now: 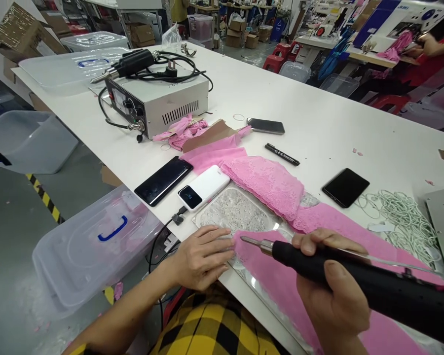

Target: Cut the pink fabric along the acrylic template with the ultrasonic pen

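Note:
My right hand [331, 288] is wrapped round a black cutting tool [358, 278] with a metal tip that points left over pink lace fabric [270, 182]. The tip hovers just above the fabric's near end. My left hand [202, 256] lies flat with fingers stretched out, pressing the edge of the pink lace against a clear plate [233, 209] with white lace under it. The pink strip runs from the table's middle toward me and off to the right.
A grey control box [170, 101] with a second black tool and cables stands at the back left. Two dark phones [163, 180] [345, 186], a third phone, a white power bank [203, 187], a marker [281, 154] and white cord [395, 212] lie around. A plastic bin [92, 246] sits left of the table.

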`<state>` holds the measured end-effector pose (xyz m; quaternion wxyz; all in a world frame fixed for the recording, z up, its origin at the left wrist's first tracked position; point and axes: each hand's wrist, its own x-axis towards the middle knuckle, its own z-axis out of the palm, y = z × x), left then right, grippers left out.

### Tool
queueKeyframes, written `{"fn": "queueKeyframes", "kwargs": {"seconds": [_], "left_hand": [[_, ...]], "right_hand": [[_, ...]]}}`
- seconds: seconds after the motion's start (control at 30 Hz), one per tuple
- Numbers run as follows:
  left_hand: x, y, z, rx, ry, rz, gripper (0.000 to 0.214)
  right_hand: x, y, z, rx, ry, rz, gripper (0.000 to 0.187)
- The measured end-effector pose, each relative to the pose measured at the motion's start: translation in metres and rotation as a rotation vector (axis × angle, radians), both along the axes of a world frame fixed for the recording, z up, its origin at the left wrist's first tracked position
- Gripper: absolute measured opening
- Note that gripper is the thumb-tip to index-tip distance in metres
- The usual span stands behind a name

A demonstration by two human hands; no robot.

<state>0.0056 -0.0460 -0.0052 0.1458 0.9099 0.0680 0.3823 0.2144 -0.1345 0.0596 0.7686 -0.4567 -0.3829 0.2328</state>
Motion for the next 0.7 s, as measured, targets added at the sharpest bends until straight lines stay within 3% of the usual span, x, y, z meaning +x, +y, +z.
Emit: {"fn": "queueKeyframes", "kwargs": {"seconds": [0.23,0.7], "left_hand": [[0.001,-0.001,0.004,0.045,0.034,0.032,0.026],[0.001,-0.001,0.004,0.049,0.044,0.044,0.026]], "right_hand": [[-0.010,0.007,-0.003,0.046,-0.065,0.077,0.013],[-0.010,0.004,-0.003,0.008,-0.126,0.093,0.008]]}}
